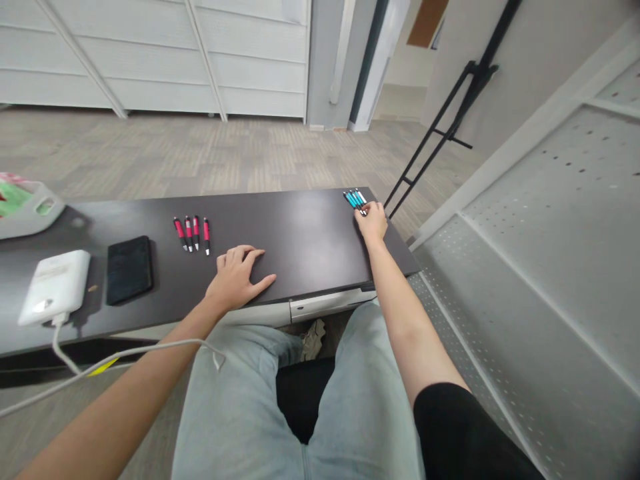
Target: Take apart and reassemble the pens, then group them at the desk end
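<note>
Resting on the dark tabletop [300,227], my left hand [234,277] has its fingers spread and nothing in them. Several pink-red pens [196,233] with black ends lie side by side just beyond it, untouched. My right hand [373,223] is at the far right corner, its thumb and fingers pinched at the near ends of several pens in a row. Those are blue pens [351,199], with a whitish pen [361,196] at their right side. My fingers partly cover the pen tips, so which pen is gripped is unclear.
On the left lie a black phone [129,270] and a white power bank [56,287] with a white cable [150,347] passing over my left forearm. A white basket [37,210] stands at the far left. A grey perforated panel [530,267] borders the right side.
</note>
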Available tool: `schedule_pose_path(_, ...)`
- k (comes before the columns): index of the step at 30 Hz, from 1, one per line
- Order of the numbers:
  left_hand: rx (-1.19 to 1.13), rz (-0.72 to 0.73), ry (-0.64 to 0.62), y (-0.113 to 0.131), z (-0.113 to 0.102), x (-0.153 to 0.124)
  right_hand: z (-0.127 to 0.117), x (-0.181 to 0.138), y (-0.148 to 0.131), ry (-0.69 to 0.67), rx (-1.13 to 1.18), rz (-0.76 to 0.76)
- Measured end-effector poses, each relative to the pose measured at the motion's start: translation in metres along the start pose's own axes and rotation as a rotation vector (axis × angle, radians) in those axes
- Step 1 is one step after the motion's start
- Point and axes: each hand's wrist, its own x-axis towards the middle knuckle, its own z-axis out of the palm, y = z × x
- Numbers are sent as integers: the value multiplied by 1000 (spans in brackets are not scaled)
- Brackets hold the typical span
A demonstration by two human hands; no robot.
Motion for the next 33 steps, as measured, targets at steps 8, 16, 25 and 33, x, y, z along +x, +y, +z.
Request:
schedule_pose_path(8, -72, 51, 13, 3, 2, 1, 4, -16, -17, 37, 48, -221)
schedule_pose_path(16, -108, 81, 29, -6, 23, 17, 82, -87, -167, -468, 207, -680)
schedule_pose_path(25, -4, 119, -38, -3, 13, 13, 167, -128, -305, -673, 39, -631)
schedule_pose_path(33, 23, 117, -16, 2, 11, 12, 178, -126, -318, -659, 14, -600)
